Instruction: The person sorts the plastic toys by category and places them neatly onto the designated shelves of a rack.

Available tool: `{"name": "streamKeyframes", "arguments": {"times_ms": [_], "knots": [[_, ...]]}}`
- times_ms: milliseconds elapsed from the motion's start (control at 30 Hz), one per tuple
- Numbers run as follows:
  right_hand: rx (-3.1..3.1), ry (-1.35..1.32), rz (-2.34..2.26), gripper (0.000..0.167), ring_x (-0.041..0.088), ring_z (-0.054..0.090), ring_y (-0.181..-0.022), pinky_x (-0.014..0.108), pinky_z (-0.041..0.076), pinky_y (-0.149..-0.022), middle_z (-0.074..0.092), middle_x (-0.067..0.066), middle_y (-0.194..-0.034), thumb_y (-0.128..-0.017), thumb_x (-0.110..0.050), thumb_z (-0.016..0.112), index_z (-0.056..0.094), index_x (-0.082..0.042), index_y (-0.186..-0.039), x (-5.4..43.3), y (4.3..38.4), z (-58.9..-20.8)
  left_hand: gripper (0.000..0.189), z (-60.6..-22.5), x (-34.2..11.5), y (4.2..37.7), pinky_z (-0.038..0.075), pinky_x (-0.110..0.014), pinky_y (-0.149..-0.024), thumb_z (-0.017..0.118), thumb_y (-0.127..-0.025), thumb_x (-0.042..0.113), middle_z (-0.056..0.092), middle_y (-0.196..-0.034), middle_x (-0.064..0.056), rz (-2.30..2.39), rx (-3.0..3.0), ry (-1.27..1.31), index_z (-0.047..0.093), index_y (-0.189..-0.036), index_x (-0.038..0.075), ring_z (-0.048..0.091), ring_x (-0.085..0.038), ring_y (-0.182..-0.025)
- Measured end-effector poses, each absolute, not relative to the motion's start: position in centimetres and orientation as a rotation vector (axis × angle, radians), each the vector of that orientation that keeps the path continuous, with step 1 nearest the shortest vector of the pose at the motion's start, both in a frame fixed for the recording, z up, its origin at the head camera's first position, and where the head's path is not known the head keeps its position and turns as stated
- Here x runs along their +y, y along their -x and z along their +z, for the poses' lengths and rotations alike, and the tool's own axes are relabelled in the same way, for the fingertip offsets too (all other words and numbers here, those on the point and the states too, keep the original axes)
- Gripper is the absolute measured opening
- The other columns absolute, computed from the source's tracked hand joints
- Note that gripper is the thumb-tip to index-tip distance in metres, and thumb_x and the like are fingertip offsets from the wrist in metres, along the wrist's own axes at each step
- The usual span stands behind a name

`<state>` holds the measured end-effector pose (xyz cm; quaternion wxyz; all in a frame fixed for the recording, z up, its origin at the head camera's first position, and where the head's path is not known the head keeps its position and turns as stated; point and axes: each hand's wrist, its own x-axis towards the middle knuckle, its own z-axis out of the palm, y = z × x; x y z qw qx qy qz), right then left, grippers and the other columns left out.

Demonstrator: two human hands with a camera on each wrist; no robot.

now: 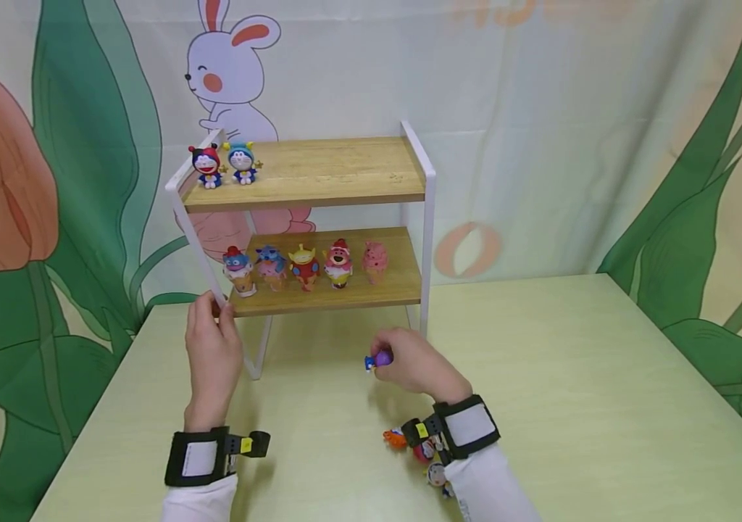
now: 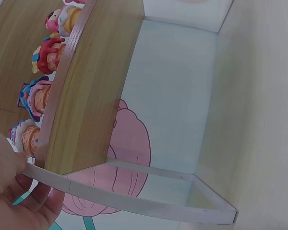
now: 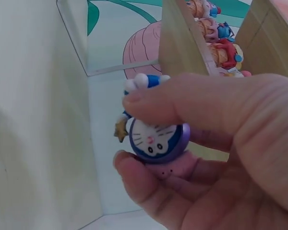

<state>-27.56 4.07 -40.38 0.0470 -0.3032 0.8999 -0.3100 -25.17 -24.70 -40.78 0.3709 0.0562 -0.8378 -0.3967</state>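
My right hand (image 1: 418, 362) pinches a small cat figurine (image 3: 156, 136) with a purple hood, above the table in front of the shelf. In the right wrist view its white face is upside down, with a gold star at its side. With my left hand (image 1: 213, 348) I grip the white frame (image 2: 129, 202) of the two-tier shelf at its left front leg, level with the lower board. Two similar cat figurines, one in a red hood (image 1: 206, 165) and one in a blue hood (image 1: 242, 162), sit at the left of the upper board (image 1: 338, 170).
Several ice-cream-cone figurines, including a red one (image 1: 304, 267) and a pink one (image 1: 374, 261), line the lower board (image 1: 403, 268). On the table (image 1: 606, 406), an orange figurine (image 1: 395, 438) and others lie partly hidden under my right wrist. A printed curtain (image 1: 540, 145) hangs behind.
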Motion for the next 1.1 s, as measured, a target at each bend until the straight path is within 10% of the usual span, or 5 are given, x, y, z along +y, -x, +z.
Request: {"name": "streamKeyframes", "arguments": {"times_ms": [1100], "knots": [[2.839,0.881,-1.109,0.019,0.012,0.060,-0.075,0.027,0.051,-0.066,0.066,0.000,-0.087,-0.086,-0.013,0.075,0.068,-0.005,-0.102,4.9,26.5,-37.8,0.026,-40.7,-24.7,25.1,0.048,-0.039,-0.078,0.046,-0.103,0.007,0.049,-0.107,-0.020,-1.019,-2.140,-0.126,0.045,-0.126,-0.006,0.051,-0.030,-0.093]]}}
